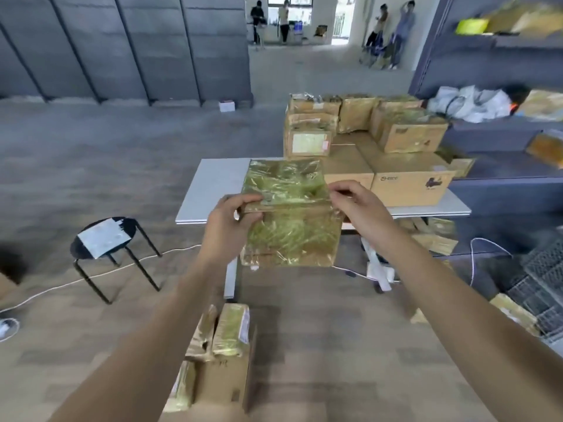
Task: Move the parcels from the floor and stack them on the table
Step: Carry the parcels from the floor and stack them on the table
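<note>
both arms outstretched, left hand [233, 222] and right hand [359, 205] fingers curled, gripping.

place: parcel warehouse | evidence: taped cartons [408, 187] on table [198, 193], stocked shelving [502, 175], bare grey floor [122, 166]

Beyond the grip, a white rectangular table [210, 190] bears brown cardboard boxes [408, 187]; below it, taped cardboard parcels [225, 354] on the floor [320, 330]; left, a round black stool [103, 239].

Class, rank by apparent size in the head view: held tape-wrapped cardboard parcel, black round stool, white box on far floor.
Tape-wrapped cardboard parcel, black round stool: nearly alike, unranked.
White box: smallest, though farthest.
</note>
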Action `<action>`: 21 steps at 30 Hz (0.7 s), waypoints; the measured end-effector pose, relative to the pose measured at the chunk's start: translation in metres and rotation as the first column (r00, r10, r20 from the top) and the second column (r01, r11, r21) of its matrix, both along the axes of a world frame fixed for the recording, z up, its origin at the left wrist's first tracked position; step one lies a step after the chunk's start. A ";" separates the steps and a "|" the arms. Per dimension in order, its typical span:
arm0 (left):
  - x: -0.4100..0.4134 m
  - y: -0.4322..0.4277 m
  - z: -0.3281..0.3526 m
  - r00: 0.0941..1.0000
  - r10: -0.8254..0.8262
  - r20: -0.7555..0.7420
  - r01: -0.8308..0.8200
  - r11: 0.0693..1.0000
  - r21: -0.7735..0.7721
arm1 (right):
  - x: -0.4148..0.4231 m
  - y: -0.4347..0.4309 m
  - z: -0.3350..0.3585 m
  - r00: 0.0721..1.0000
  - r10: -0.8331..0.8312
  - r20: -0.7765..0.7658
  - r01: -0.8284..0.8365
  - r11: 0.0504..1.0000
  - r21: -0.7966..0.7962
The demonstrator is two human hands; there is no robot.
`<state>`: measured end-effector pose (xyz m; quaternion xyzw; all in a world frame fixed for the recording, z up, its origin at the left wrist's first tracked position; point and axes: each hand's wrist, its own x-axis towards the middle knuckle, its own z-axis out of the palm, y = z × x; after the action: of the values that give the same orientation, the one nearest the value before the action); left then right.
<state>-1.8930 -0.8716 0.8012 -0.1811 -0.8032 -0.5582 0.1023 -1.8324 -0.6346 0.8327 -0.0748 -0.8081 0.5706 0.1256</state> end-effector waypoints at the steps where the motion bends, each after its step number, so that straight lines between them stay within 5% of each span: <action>1: -0.002 0.011 0.005 1.000 -0.004 -0.022 0.004 1.000 -0.016 | 0.001 0.012 0.002 1.000 0.010 -0.009 -0.010 1.000 -0.013; 9: -0.031 0.081 0.042 0.993 -0.113 -0.044 0.113 0.994 0.006 | -0.022 0.089 0.011 0.994 0.105 0.000 -0.103 0.974 -0.203; 21: -0.156 0.212 0.022 0.988 -0.152 0.036 0.142 0.970 0.199 | -0.128 0.210 0.008 0.995 0.042 0.092 -0.026 0.985 -0.173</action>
<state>-2.0494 -0.6594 0.8231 -0.2149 -0.7311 -0.6450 0.0572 -1.9602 -0.4244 0.8408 -0.0988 -0.7621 0.6360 0.0700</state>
